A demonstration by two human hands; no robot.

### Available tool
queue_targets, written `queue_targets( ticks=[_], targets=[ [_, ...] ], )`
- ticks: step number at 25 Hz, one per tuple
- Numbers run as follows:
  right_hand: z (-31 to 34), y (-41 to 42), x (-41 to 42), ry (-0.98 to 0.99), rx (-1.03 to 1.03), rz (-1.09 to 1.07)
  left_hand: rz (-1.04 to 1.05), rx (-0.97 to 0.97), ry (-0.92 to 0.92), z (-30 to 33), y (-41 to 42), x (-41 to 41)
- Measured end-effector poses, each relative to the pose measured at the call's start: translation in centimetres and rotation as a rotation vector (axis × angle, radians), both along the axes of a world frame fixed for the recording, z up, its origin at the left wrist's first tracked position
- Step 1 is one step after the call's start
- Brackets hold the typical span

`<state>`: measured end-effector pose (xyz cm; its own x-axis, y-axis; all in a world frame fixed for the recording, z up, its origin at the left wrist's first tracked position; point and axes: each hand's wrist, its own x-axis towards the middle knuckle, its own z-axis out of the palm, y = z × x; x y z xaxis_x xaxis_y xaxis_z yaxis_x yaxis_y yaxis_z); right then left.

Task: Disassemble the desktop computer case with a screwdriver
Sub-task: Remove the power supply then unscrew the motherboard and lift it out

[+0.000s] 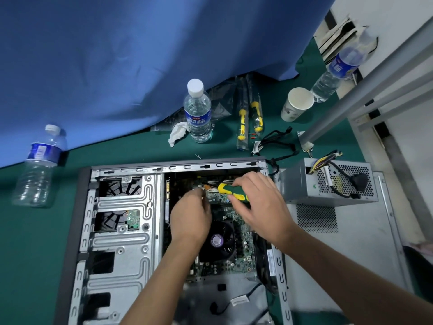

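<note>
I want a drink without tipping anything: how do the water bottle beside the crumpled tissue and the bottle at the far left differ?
The bottle by the tissue stands upright and looks nearly full; the far-left bottle looks almost empty and sits near the blue cloth. Both are clear plastic with white caps and blue labels.

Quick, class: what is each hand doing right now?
Left hand: fingers curled down at the motherboard; any hold hidden.
Right hand: grips the screwdriver.

Screwdriver [232, 192] handle green/yellow. Case [121, 242] bare grey metal, motherboard [243, 249] green. Mat [35, 254] dark green, cloth [117, 55] blue, bottle labels blue.
</note>
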<state>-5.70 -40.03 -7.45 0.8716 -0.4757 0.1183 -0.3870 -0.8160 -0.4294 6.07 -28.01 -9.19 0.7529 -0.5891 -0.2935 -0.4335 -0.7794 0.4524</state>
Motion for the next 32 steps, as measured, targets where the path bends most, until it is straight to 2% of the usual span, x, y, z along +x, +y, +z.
queue_targets(
  ticks=[3, 5, 7, 9, 16, 21, 32],
  targets=[
    [0.6, 0.1, 0.0, 0.03, 0.027, 0.002, -0.274, -0.13, -0.235, 2.7, 4.1, 0.9],
    [1.0, 0.2, -0.1, 0.044, 0.052, 0.013, -0.228, -0.147, -0.338, 3.1, 6.7, 3.2],
    [1.4, 0.4, -0.2, 0.041, 0.079, 0.018, -0.157, -0.028, -0.317, 3.1, 8.7, 4.8],
    [1.9, 0.6, 0.4, 0.029, 0.122, 0.003, -0.196, 0.028, -0.298, 2.5, 9.6, 5.4],
    [2.7, 1.2, 3.6, 0.075, 0.153, 0.017, -0.242, 0.04, -0.36, 1.3, 9.8, 5.7],
    [2.6, 1.1, 4.3, 0.149, 0.164, 0.016, -0.233, 0.044, -0.349, 1.5, 9.6, 5.6],
    [3.3, 1.3, 4.7, 0.18, 0.148, 0.043, -0.234, 0.062, -0.325, 1.7, 9.7, 5.6]
  ],
)
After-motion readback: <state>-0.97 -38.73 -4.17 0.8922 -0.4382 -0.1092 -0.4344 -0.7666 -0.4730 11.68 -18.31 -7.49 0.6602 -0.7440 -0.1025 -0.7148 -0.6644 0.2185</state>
